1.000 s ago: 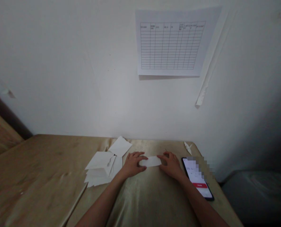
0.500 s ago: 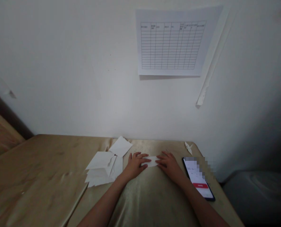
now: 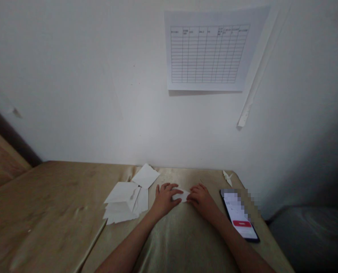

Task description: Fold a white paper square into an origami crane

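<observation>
Between my two hands lies a small piece of folded white paper on the cloth-covered surface. My left hand holds its left part, with the thumb and forefinger on the paper and the other fingers reaching over the far side. At the right end, my right hand pinches the paper with its fingers drawn together. Part of the paper is hidden under the fingers.
Several white paper sheets lie in a loose pile at the left, with a square sheet behind them. A phone lies at the right, below a small folded paper figure. A printed table hangs on the wall.
The paper now sits at a slant and has turned slightly. The right fingers have drawn closer together on its end. The left thumb and forefinger have shifted right along it.
</observation>
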`<state>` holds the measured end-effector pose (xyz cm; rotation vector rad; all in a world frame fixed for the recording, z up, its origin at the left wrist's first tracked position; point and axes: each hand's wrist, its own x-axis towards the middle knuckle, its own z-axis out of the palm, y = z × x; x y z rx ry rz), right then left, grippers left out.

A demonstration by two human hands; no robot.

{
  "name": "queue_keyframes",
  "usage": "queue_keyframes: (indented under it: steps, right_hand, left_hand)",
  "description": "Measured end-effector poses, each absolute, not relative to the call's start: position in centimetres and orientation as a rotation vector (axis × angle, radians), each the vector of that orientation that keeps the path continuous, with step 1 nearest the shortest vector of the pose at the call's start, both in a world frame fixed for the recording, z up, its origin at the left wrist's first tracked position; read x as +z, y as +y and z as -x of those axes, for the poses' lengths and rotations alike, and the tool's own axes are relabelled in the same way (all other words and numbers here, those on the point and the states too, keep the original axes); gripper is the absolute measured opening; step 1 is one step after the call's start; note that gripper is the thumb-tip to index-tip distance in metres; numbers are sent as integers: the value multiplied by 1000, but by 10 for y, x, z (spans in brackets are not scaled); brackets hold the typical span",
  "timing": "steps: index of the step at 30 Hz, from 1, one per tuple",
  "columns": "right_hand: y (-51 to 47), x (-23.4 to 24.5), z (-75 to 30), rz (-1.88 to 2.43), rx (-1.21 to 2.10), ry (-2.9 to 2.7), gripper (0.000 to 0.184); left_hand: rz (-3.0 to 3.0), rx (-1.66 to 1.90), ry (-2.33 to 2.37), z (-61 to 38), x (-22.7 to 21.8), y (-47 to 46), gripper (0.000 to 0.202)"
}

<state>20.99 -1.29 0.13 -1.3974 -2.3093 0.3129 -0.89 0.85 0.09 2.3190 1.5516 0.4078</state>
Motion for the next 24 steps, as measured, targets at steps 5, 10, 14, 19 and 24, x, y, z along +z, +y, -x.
queue_keyframes:
  steps: [5,10,14,19,24]
  right_hand:
    - [-9,0,-216,1454,330,-2229,17]
    - [-8,3,-219,1526,334,-2183,18]
    - [-9,2,-217,1528,360,-2146,17]
    - [-7,-3,-210,1642,409,-2025,13]
    - [-9,-4,-200,1822,413,-1869,13]
  left_hand:
    - [-2312,440,1571,7,3,8,33]
    - [-2310,469,1542,7,2,7,34]
    - [-2317,478,1503,6,0,5,37]
    - [-2306,485,1514,5,0,4,38]
    - [-2284,457,1518,4,2,5,40]
